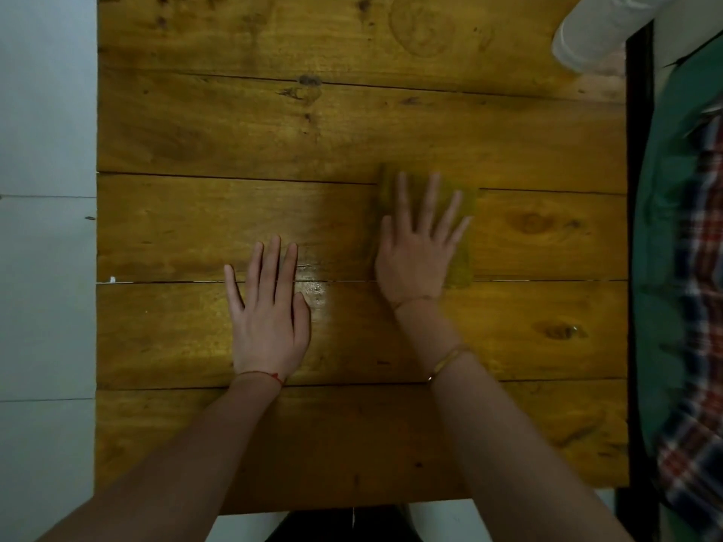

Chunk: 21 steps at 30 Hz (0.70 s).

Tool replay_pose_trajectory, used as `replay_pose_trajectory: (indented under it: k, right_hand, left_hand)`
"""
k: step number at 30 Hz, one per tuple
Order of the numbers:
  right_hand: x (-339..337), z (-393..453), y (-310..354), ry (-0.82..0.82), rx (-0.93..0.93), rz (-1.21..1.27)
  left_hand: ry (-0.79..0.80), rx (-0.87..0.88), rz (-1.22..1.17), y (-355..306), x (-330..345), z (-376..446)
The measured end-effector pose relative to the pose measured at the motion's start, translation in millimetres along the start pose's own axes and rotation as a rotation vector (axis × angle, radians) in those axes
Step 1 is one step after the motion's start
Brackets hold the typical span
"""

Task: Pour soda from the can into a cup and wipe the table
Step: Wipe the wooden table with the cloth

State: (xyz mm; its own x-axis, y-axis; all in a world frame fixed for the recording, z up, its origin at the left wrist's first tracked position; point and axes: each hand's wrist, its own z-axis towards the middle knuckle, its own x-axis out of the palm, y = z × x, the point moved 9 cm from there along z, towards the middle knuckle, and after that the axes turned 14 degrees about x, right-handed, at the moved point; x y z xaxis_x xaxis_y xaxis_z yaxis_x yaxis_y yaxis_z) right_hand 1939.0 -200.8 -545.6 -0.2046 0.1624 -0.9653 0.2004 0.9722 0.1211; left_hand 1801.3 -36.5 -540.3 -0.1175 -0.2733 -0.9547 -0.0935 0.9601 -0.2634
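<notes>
Blurred cloth (461,244), seemingly lengthwise away

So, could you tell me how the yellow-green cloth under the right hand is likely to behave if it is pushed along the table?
The cloth looks thin and lies flat, so it is probably floppy and light. Under the spread right hand it should slide on the glossy wooden table, though its free edges might bunch.

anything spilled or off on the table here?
No clear spill. A glossy patch on the table beside the left hand may be wetness or just glare; cannot tell. The right hand presses flat on a yellow-green cloth. No can or cup is in view.
</notes>
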Motion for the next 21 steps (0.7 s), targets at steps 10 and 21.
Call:
replay_pose_trajectory:
  k: [10, 21]
  right_hand:
    - [3.1, -37.4, -60.5, 0.006, 0.017, 0.014]
    - [32.8, -153.0, -3.7, 0.156, -0.242, 0.025]
  left_hand:
    - [-0.023, 0.003, -0.022, 0.5, 1.4, -3.1]
    - [-0.09, 0.034, -0.144, -0.6, -9.1, -15.3]
